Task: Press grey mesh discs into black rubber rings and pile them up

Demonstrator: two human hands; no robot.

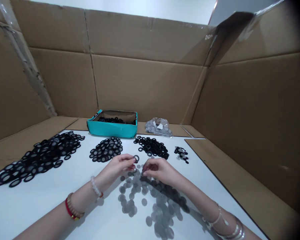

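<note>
My left hand (120, 165) pinches a black ring (136, 158) between thumb and fingertips, held up off the white table. Close beside it, my right hand (160, 170) has its thumb and fingers closed together; whatever lies between them is too small to make out. The two hands are slightly apart. Under and in front of them, many thin grey discs (162, 213) lie scattered and overlapping on the table. Beyond my left hand is a pile of black rings with grey centres (106, 150). Loose black rings (151, 146) form another pile beyond my right hand.
A large pile of black rings with grey centres (47, 151) spreads at the left. At the back stand a teal box (112, 130) holding black rings and a clear plastic bag (158, 127). A small cluster (181, 154) sits right. Cardboard walls (150, 83) surround the white table (90, 213).
</note>
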